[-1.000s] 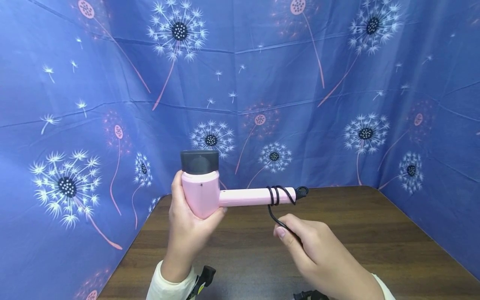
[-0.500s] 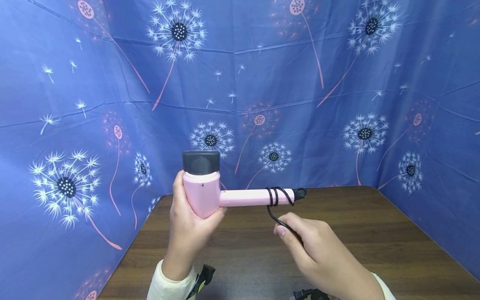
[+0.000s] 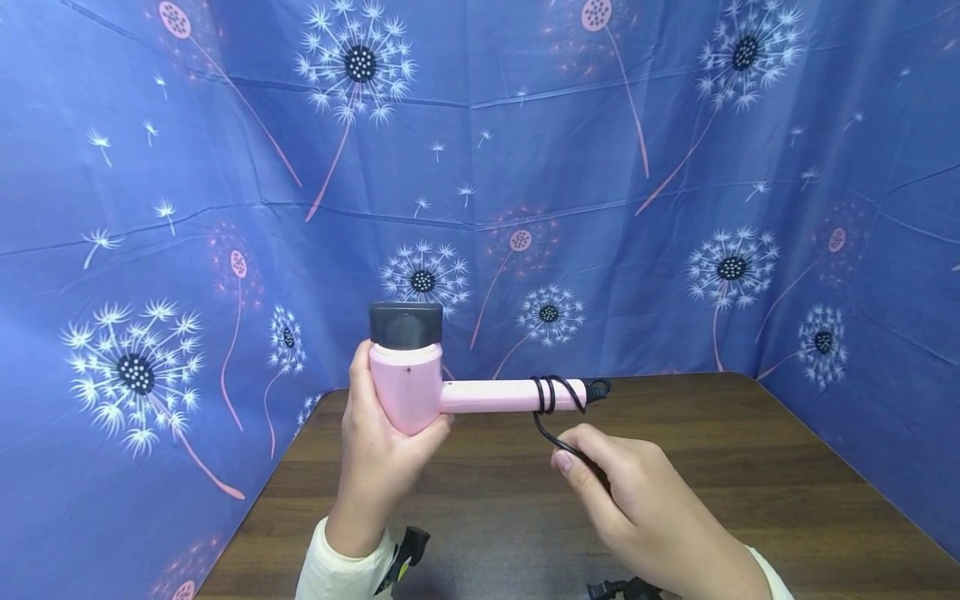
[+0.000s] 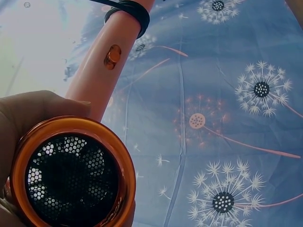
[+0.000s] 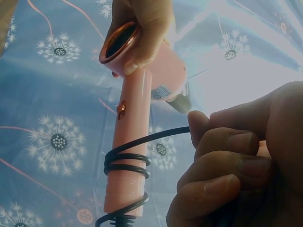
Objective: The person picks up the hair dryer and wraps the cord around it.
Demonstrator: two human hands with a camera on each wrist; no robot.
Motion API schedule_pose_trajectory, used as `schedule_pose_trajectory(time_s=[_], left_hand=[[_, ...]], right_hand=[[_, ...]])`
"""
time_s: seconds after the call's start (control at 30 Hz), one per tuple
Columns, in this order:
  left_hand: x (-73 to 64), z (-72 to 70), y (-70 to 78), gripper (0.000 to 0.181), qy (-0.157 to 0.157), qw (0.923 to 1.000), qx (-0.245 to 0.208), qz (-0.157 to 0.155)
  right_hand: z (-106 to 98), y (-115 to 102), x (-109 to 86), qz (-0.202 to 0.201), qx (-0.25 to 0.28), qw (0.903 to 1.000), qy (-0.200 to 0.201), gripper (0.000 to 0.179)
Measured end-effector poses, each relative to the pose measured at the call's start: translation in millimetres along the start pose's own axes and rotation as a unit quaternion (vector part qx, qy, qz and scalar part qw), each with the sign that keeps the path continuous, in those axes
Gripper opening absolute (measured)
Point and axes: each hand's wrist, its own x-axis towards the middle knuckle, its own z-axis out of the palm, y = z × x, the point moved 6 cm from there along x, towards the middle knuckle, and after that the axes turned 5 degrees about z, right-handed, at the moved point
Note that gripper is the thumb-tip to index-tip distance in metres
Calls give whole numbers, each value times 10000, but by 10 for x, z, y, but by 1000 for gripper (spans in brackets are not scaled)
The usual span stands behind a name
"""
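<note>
My left hand [image 3: 386, 467] grips the pink body of a hair dryer [image 3: 408, 383] above the table, its black nozzle [image 3: 406, 327] up and its handle [image 3: 480, 396] pointing right. In the left wrist view the round air inlet grille [image 4: 71, 177] and a slider switch [image 4: 112, 56] show. A black power cord [image 5: 128, 168] winds several times round the handle near its end. My right hand [image 3: 637, 500] pinches the cord's free part between thumb and forefinger, below the handle; the other fingers [image 5: 218, 184] are curled in. The rest of the cord is hidden by that hand.
A brown wooden table [image 3: 480, 508] lies beneath both hands. Blue cloth [image 3: 630, 275] with dandelion prints hangs at the back and both sides. Black wrist-camera parts [image 3: 411, 550] show by the left sleeve and below the right hand.
The hair dryer's body has shifted very slightly to the right, and its handle end a little to the left. Both hands keep their hold, and the cord's turns look the same.
</note>
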Motion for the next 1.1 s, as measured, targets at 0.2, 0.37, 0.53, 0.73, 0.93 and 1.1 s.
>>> schedule_pose_trajectory(time_s=[0.2,0.37,0.53,0.73,0.93,1.1], left_hand=[[4,16,-9,113,0,9999,100,74],[6,16,-1,113,-21,9996,223,178],[6,8,11,114,-37,9992,274,274],[10,28,-8,114,-169,9991,322,214],[7,26,-20,115,-217,9985,444,230],[1,37,-13,116,-290,9973,605,308]], right_hand=[[-8,14,-6,100,-6,9999,-13,28],[-16,13,4,16,-14,10000,58,27],[-35,21,4,36,36,9999,115,27],[-57,25,-1,74,95,9998,155,26],[-75,33,0,162,163,9996,170,25],[-117,55,10,133,-59,9992,362,22]])
